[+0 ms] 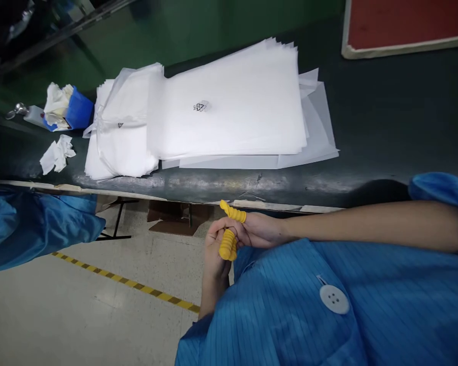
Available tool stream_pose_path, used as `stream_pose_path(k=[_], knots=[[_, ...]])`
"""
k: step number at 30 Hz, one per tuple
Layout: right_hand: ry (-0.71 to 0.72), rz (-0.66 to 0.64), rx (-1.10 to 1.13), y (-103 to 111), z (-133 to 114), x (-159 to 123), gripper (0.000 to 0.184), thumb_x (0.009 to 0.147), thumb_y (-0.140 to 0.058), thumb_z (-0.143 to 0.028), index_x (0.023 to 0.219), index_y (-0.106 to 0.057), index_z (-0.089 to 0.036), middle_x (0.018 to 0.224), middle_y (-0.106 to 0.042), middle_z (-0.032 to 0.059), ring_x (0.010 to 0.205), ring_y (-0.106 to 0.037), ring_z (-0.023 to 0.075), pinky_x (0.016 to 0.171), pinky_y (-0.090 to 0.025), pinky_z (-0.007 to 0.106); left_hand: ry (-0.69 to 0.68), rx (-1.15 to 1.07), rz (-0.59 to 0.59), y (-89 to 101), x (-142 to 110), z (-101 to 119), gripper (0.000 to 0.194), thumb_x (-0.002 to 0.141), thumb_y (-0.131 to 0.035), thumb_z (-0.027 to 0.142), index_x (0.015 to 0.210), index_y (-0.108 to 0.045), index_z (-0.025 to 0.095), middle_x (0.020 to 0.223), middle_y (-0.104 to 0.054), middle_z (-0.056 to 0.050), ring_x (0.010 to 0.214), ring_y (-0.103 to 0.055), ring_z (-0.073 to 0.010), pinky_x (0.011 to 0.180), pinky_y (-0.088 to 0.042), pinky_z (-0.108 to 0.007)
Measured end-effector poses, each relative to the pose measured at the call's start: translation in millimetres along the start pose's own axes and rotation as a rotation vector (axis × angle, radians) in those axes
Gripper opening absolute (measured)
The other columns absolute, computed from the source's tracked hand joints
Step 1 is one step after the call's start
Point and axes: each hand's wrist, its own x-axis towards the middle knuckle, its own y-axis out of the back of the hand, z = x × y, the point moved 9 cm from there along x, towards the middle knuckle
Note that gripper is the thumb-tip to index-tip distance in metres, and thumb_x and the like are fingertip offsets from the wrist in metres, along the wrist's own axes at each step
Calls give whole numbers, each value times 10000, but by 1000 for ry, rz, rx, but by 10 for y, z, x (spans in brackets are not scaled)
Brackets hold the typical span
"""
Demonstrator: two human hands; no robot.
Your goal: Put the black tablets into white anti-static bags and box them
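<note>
My hands meet just below the table's front edge, over my blue coat (328, 305). My right hand (261, 230) reaches in from the right with yellow ribbed finger cots on two fingers. One covered finger (232, 211) sticks out to the left and up. The other cot (228, 245) points down, and my left hand (215, 250), coming up from below, has its fingers closed round it. My right hand holds nothing and its fingers are apart.
A stack of white translucent bags (229, 107) lies on the dark green table (385, 127). At its left are a blue holder with white wipes (66, 108) and a crumpled wipe (57, 154). A red mat (404, 23) lies far right. Another person's blue sleeve (34, 223) is at left.
</note>
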Motion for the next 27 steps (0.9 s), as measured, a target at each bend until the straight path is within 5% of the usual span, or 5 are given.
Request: stream_pose_path(k=[11, 16, 23, 25, 27], knots=[[-103, 117, -337, -7, -54, -104, 440, 870, -272, -300, 1156, -528, -86, 715, -601, 61, 596, -499, 97, 558, -387, 190, -47, -95, -171, -175, -165, 142, 368, 639, -678, 500, 812, -641, 177, 808, -633, -31, 768, -577, -139, 745, -463, -263], [-41, 167, -474, -57, -135, -183, 398, 805, -415, -309, 1074, -587, -71, 559, -513, 9, 491, -382, 64, 485, -312, 159, -53, -127, -185, -178, -213, 177, 355, 583, -715, 504, 664, -591, 182, 687, -581, 1, 654, -527, -118, 758, -454, -301], [-11, 242, -480, -29, -150, -345, 424, 828, -346, -305, 1063, -608, -67, 616, -556, 37, 498, -394, 68, 488, -321, 167, -101, 137, -150, -447, -341, 112, 496, 507, -639, 692, 652, -572, 222, 742, -593, -48, 805, -582, -225, 784, -441, -381], [33, 280, -528, 3, -193, -397, 414, 830, -325, -246, 1078, -604, -66, 717, -599, 59, 567, -448, 74, 540, -356, 168, -122, 199, -169, -518, -368, 263, 433, 565, -622, 662, 623, -582, 236, 724, -608, -50, 801, -601, -233, 720, -445, -371], [118, 299, -604, 10, -267, -447, 387, 808, -367, -217, 1074, -611, -77, 823, -624, 71, 703, -511, 99, 644, -397, 180, -155, 257, -187, -381, -298, 769, 423, 657, -563, 631, 609, -594, 212, 651, -603, -40, 728, -621, -222, 632, -422, -351]])
